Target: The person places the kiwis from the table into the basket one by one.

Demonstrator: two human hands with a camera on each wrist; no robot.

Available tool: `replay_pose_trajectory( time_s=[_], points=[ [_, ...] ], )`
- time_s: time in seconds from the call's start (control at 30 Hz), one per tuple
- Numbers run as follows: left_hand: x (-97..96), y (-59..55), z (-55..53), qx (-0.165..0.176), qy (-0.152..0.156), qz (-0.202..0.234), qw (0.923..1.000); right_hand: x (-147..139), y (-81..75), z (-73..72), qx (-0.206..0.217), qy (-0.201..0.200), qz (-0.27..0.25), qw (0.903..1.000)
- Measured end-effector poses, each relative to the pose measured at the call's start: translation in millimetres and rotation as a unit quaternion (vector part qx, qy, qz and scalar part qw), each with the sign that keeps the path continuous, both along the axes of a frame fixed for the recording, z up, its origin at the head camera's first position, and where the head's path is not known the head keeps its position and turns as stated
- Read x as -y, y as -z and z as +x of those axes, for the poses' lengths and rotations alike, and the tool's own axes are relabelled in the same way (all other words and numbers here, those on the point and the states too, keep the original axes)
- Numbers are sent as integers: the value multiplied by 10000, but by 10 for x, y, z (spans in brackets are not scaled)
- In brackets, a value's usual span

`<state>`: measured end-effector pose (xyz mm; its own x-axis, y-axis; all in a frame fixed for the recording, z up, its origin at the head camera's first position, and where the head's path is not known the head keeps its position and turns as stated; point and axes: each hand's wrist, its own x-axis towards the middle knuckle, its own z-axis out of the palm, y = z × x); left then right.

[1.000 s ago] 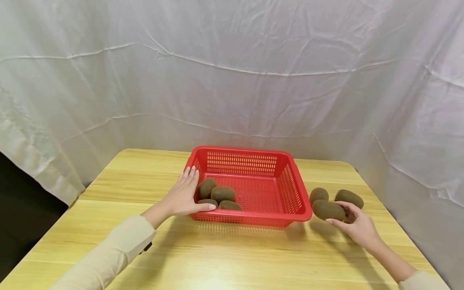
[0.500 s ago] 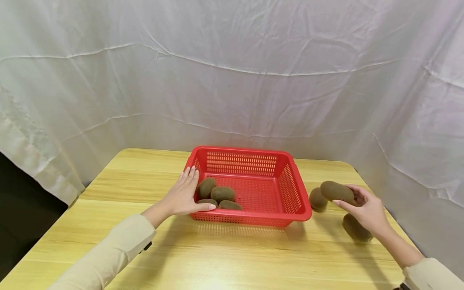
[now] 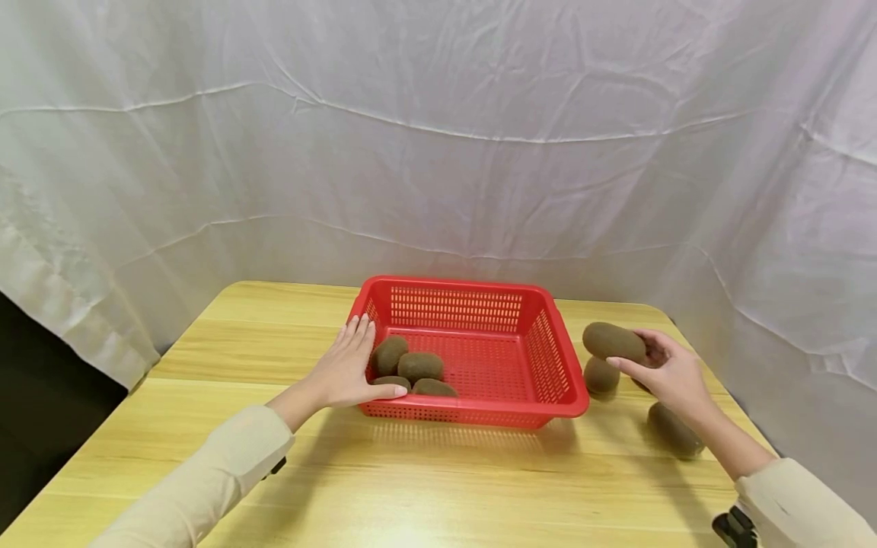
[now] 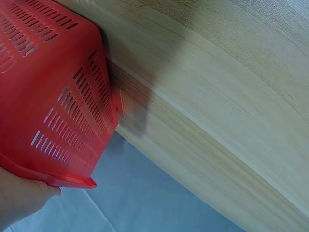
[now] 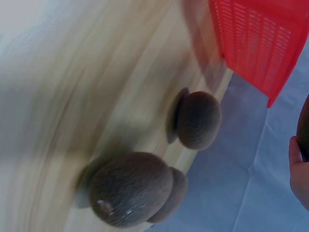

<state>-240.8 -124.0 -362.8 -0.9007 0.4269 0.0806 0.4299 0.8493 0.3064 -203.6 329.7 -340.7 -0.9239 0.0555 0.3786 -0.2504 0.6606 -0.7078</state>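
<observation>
So, starting with the head view: four kiwis [image 3: 420,367] sit bunched in the near left corner of the red basket [image 3: 486,358], and the left hand [image 3: 351,369] rests on that corner, fingers straight over the side rim, thumb along the front one, no fruit in it. The right hand [image 3: 671,373] is pinching another kiwi [image 3: 612,342] between thumb and fingers, up off the bench [image 3: 342,487], just right of the basket. The left wrist cam mostly gets the basket's outside plus a bit of that hand at the rim; can't really tell what its fingers do from there. The right wrist cam has three loose kiwis [image 5: 199,121] on the bench, with the held one cut off at the side. I'd call it roughly halfway: four in, one in hand, three not in yet.
</observation>
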Motion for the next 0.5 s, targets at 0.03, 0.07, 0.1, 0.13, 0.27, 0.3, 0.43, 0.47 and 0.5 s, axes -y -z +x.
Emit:
replay_pose_trajectory(
  time_s=[0.03, 0.07, 0.1, 0.13, 0.27, 0.3, 0.43, 0.47, 0.5],
  points=[
    [0, 0, 0, -5, 0, -2, 10000, 26, -12, -7, 12, -9, 12, 10000],
    [0, -1, 1, -7, -1, -1, 10000, 53, -23, -16, 13, -34, 15, 10000],
    [0, -1, 1, -10, 0, 1, 10000, 80, -30, -27, -3, -70, 5, 10000],
    [0, -2, 2, -10, -3, -1, 10000, 107, -36, -38, -30, -100, 3, 9999],
    [-1, -7, 5, 5, -7, 17, 10000, 207, -28, -84, -102, -290, -81, 9995],
    [-1, -7, 6, 6, -7, 19, 10000, 229, -22, -94, -103, -338, -116, 9993],
    [-2, -7, 8, 2, -3, 34, 10000, 308, -1, -126, -27, -425, -211, 9989],
    [-2, -6, 8, -4, 0, 37, 10000, 328, 2, -132, 1, -433, -224, 9988],
    [-2, -4, 8, -13, 6, 37, 10000, 348, 8, -140, 34, -442, -246, 9987]
  ],
)
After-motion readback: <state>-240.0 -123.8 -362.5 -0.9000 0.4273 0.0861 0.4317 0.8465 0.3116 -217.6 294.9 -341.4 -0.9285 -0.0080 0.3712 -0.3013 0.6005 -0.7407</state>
